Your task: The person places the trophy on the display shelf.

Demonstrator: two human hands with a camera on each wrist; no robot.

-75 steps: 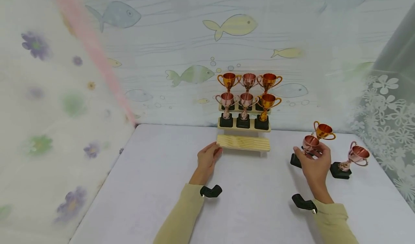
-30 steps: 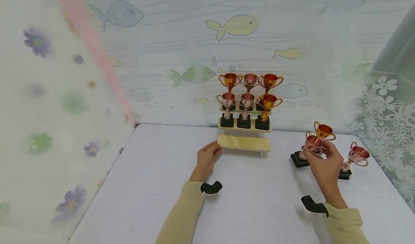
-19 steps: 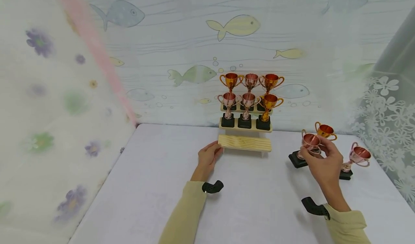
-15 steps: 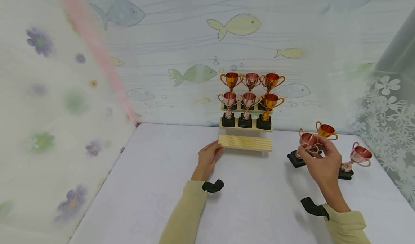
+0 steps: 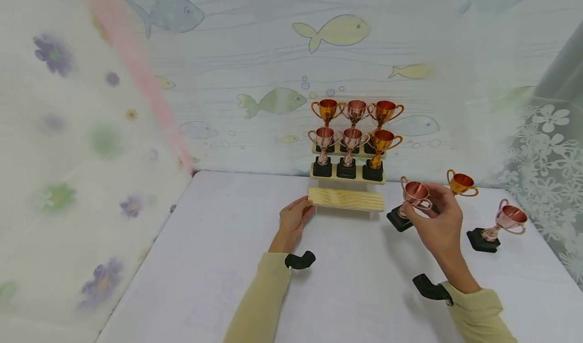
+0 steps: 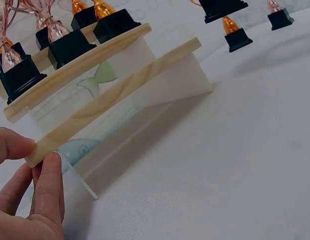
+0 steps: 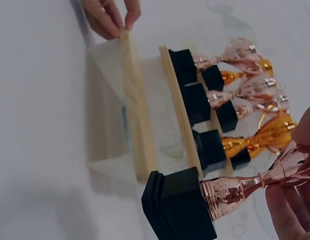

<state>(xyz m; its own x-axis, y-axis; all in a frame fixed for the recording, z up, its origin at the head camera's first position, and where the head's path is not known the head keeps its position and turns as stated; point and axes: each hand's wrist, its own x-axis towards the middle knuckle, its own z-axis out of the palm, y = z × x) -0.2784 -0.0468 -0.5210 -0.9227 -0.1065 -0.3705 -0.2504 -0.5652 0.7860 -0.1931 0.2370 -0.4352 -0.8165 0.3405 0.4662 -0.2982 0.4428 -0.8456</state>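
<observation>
The fingers (image 5: 430, 194) of the right hand (image 5: 437, 221) pinch the bowl of a rose-coloured trophy (image 5: 412, 199), which hangs tilted above the counter (image 5: 218, 262), its black base (image 5: 399, 219) swung toward the stepped wooden stand. A second ago the same trophy stood farther right, close beside the gold trophy (image 5: 462, 182); it has since travelled left and now sits just off the right end of the empty lowest step (image 5: 346, 199). In the right wrist view the base (image 7: 180, 205) hovers next to that plank's end (image 7: 137, 125), not yet on it. By the look of it, the cup is on its way to the bare front step.

The left hand (image 5: 293, 220) has not shifted: its fingertips (image 6: 47, 175) pinch the left end of the lowest step (image 6: 114, 100), apparently steadying the stand.

Two upper steps carry six trophies (image 5: 352, 133), three to a row. The gold trophy and another rose trophy (image 5: 498, 224) remain on the counter at right, well apart from the stand. Fish-patterned sheeting (image 5: 273, 54) hangs behind.
</observation>
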